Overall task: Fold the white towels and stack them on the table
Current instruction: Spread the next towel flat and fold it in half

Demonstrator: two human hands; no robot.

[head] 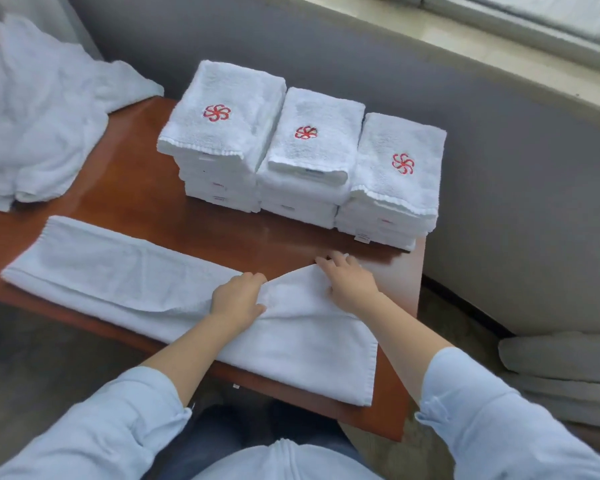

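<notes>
- Lying across the lower middle of the frame: one long white terry towel [118, 271], folded lengthwise into a strip on the reddish-brown wooden counter [146, 168]. Its left end reaches toward the left edge of the frame. Its right end hangs slightly over the counter's near edge.
- Left hand [238, 296]: at the centre of the strip, fingers curled, gripping a fold of the towel between thumb and fingers.
- Right hand [352, 278]: just right of the left hand, lying on a raised triangular flap of the same towel. The fingers are fairly straight and reach past the flap's far edge.
- Three stacks of folded white towels [312, 147]: upper middle of the frame, side by side and touching, each topped with a red pinwheel emblem.
- Heap of unfolded white towels [32, 116]: upper left, partly on the counter.
- Light blue sleeves [101, 427]: bottom of the frame, pushed up the forearms.
- Grey cushions [561, 358]: piled at the lower right, off the counter.
</notes>
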